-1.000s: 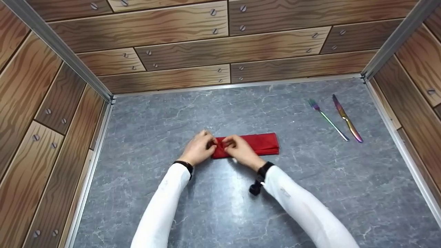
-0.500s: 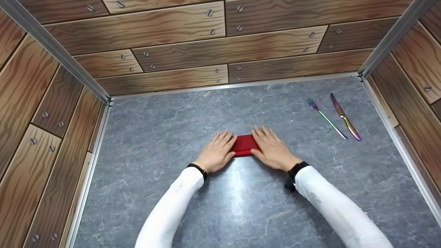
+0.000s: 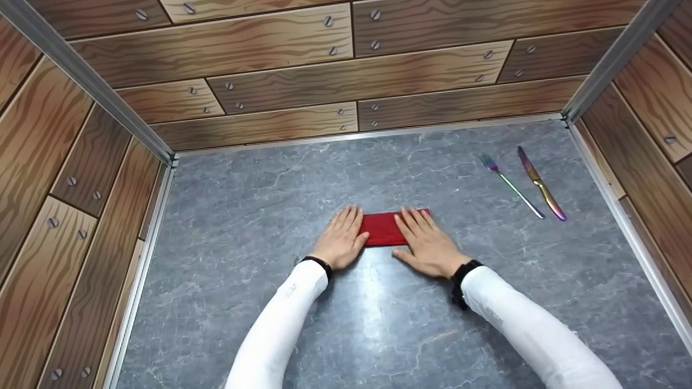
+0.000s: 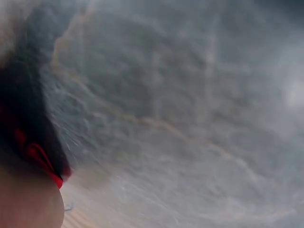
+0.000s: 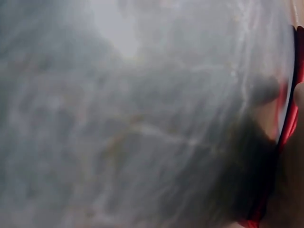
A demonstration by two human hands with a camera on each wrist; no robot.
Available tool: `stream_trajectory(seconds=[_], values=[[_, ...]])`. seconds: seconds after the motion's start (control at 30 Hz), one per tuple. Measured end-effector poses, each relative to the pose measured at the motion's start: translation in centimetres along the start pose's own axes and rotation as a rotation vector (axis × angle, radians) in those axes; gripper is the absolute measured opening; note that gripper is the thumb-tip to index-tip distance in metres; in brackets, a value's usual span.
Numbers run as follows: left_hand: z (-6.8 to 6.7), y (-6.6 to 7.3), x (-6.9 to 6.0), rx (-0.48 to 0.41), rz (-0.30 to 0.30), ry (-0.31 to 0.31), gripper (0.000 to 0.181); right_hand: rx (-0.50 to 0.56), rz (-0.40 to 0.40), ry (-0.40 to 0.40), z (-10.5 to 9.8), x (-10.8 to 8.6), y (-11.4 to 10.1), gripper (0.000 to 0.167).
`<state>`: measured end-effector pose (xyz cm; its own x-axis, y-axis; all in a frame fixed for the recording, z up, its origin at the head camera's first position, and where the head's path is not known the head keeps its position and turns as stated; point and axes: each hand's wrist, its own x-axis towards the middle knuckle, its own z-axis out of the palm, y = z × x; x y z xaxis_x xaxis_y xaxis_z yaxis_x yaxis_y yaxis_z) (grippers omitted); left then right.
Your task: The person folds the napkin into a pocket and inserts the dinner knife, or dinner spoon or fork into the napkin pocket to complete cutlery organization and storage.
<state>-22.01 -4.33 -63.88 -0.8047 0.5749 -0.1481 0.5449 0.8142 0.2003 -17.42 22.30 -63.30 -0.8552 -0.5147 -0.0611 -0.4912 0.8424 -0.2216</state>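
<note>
A folded red cloth napkin (image 3: 383, 229) lies flat in the middle of the table in the head view. My left hand (image 3: 339, 242) rests on its left end with fingers straight. On its right part my right hand (image 3: 430, 249) lies with fingers extended, the thumb off the near edge on the tabletop. Both ends of the napkin are mostly covered by the hands. The left wrist view catches only a red edge of the napkin (image 4: 40, 156) beside a blurred part of the hand (image 4: 29, 204). A strip of napkin (image 5: 290, 126) shows at the right wrist view's edge.
A rainbow-coloured fork (image 3: 513, 186) and a matching knife (image 3: 540, 183) lie side by side at the back right of the grey marbled table (image 3: 259, 194). Wood-patterned walls (image 3: 281, 81) with metal edging enclose the back and both sides.
A second ago both hands pinched the napkin near its left end. They have since spread apart and flattened onto it. Lately the right thumb slid off the napkin's near edge.
</note>
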Motion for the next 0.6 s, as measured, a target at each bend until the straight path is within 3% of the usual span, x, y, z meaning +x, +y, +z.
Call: stream_trajectory(seconds=[0.33,0.6], values=[[0.20,0.35,-0.06,0.110,-0.004,0.013,0.068,0.003,0.022,-0.045,0.11,-0.15,0.21,0.086],[0.57,0.36,-0.03,0.133,-0.033,0.021,0.070,0.026,0.015,-0.039,0.04,-0.19,0.17,0.086]])
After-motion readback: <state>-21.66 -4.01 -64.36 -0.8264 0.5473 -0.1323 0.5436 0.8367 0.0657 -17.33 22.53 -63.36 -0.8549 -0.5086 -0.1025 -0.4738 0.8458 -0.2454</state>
